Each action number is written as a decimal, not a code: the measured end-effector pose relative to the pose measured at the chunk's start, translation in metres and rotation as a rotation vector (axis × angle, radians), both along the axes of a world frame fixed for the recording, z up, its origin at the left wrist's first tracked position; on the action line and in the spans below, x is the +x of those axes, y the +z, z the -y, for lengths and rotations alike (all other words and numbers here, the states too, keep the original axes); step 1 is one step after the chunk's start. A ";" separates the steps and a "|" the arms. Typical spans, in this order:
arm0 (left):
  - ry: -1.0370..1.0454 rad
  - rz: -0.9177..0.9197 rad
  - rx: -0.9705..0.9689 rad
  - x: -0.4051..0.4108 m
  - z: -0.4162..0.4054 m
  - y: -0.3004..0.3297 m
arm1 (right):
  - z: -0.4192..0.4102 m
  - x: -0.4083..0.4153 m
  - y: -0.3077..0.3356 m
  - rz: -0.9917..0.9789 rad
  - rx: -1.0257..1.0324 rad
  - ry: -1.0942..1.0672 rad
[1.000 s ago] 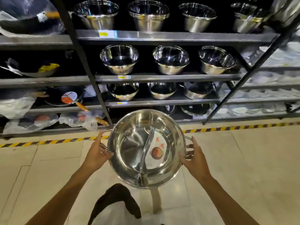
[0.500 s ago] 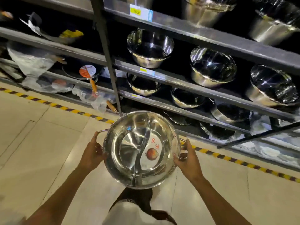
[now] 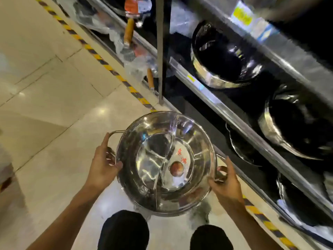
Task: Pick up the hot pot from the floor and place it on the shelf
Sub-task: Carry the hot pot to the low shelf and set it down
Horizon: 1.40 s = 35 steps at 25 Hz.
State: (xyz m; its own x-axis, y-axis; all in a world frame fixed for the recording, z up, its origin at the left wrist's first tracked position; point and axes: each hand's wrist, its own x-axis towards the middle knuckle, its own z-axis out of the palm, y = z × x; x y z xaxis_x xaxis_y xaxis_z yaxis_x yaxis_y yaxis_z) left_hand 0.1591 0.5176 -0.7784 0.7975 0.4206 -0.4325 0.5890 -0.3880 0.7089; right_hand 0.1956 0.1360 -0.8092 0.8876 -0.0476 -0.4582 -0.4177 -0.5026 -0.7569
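Observation:
I hold a shiny steel hot pot [image 3: 155, 159] with an S-shaped divider and a round label inside, level and off the floor in front of me. My left hand [image 3: 103, 165] grips its left wire handle. My right hand [image 3: 225, 184] grips the right handle. The metal shelf [image 3: 252, 134] runs diagonally just to the right of the pot, its lower boards close beside the pot's rim.
Several steel bowls [image 3: 223, 56] fill the shelf levels on the right. A black upright post [image 3: 160, 51] stands ahead of the pot. Wooden-handled pans in plastic [image 3: 129, 31] lie at the top. Yellow-black tape [image 3: 100, 58] lines the tiled floor; my knees [image 3: 124, 230] are below.
The view has swung left and down, and the shelf now runs diagonally close on the right. Both hands still hold the pot, which is nearer to the shelf's lower levels.

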 end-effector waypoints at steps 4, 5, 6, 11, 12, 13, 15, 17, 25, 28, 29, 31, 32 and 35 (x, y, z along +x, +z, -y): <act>0.089 0.023 0.028 0.026 0.029 -0.153 | 0.023 0.040 -0.167 0.067 0.033 -0.030; 0.106 0.043 0.042 0.034 0.034 -0.180 | 0.028 0.051 -0.196 0.077 0.036 -0.047; 0.120 0.069 0.061 0.043 0.038 -0.202 | 0.031 0.063 -0.221 0.089 0.046 -0.079; 0.194 0.224 0.010 0.122 0.059 -0.301 | 0.038 0.137 -0.315 0.341 0.034 -0.160; 0.180 0.256 0.019 0.137 0.063 -0.310 | 0.039 0.152 -0.324 0.378 0.047 -0.180; 0.158 0.317 0.017 0.154 0.066 -0.317 | 0.040 0.169 -0.332 0.422 0.050 -0.199; 0.114 0.440 0.010 0.184 0.067 -0.325 | 0.041 0.203 -0.339 0.478 0.060 -0.231; 0.059 0.495 0.056 0.212 0.064 -0.331 | 0.040 0.233 -0.341 0.534 0.052 -0.259; -0.312 0.510 0.103 0.265 0.058 -0.329 | 0.067 0.276 -0.335 0.525 -0.063 -0.278; -0.314 0.494 -0.015 0.272 0.064 -0.316 | 0.060 0.283 -0.318 0.488 0.105 -0.398; -0.299 0.491 -0.045 0.275 0.065 -0.313 | 0.058 0.284 -0.315 0.484 0.127 -0.425; -0.257 0.512 -0.054 0.280 0.067 -0.317 | 0.055 0.281 -0.316 0.466 0.104 -0.441; -0.226 0.521 -0.046 0.282 0.070 -0.321 | 0.055 0.277 -0.318 0.443 0.119 -0.406; -0.156 0.476 -0.098 0.287 0.083 -0.335 | 0.053 0.261 -0.327 0.336 0.242 -0.127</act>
State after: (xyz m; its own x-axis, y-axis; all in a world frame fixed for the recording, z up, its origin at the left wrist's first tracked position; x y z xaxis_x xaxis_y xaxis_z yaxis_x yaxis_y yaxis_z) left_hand 0.4460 0.4349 -1.1130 0.9658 0.2566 -0.0372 0.1322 -0.3639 0.9220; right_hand 0.4571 0.0829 -1.1365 0.9834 -0.0927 -0.1562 -0.1750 -0.2547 -0.9511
